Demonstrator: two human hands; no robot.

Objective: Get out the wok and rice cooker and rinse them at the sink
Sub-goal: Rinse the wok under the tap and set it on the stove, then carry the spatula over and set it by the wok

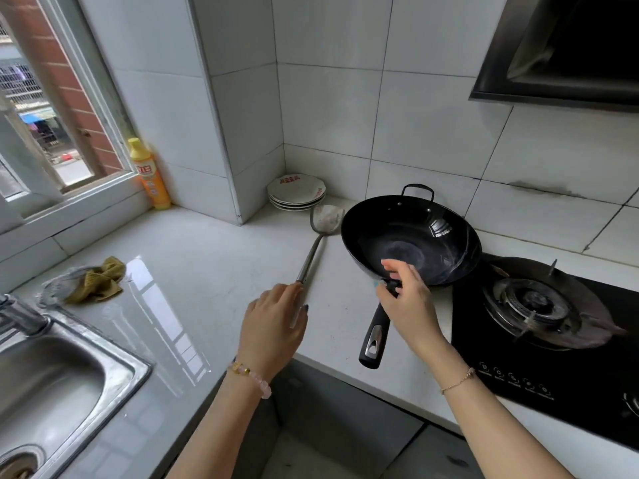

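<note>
Wok (pixel 415 236) is seen on the counter (pixel 207 257) just left of the gas stove (pixel 484 344), bowl tipped toward the camera and overlapping the stove's left edge. Its long black handle (pixel 375 337) runs down toward the counter's front edge, still left of the stove.

Right hand (pixel 408 299) is placed on the handle where it meets the bowl: thumb on the side away from the stove, fingers curled loosely round the other side, index finger raised over the rim. Grip looks light.

Left hand (pixel 273 326), further left of the stove, is closed round the end of a steel spatula (pixel 313 250) lying on the counter, blade pointing to the back wall.

Stacked plates (pixel 296 191) are seen in the corner, back-left of the stove. Sink (pixel 114 361), cloth (pixel 98 280) and yellow bottle (pixel 149 174) are well left of the stove.
</note>
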